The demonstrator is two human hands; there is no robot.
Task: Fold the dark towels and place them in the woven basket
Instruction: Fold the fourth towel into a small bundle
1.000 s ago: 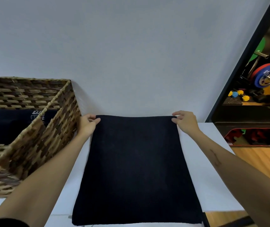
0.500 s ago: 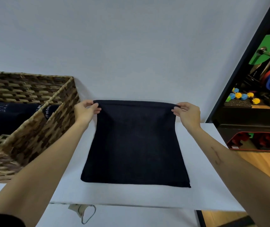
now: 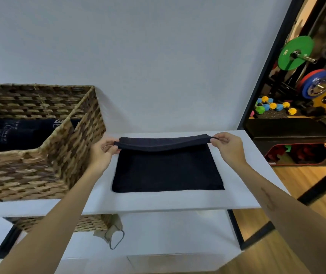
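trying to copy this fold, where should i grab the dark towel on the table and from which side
Grip the dark towel at its two far corners, coming in from the left and right sides. That far edge is doubled and lifted off the table while the near edge lies flat, so the corners are free to pinch. The left hand and right hand hold it this way now.

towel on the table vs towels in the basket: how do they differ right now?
The towel on the table lies spread flat on the white tabletop, its far edge lifted; the towels in the basket are already folded into compact bundles. The left hand and right hand pinch the table towel's far corners; nothing touches the basket towels. Pale lettering shows on the basket towels, none on the table towel. Both are the same dark colour.
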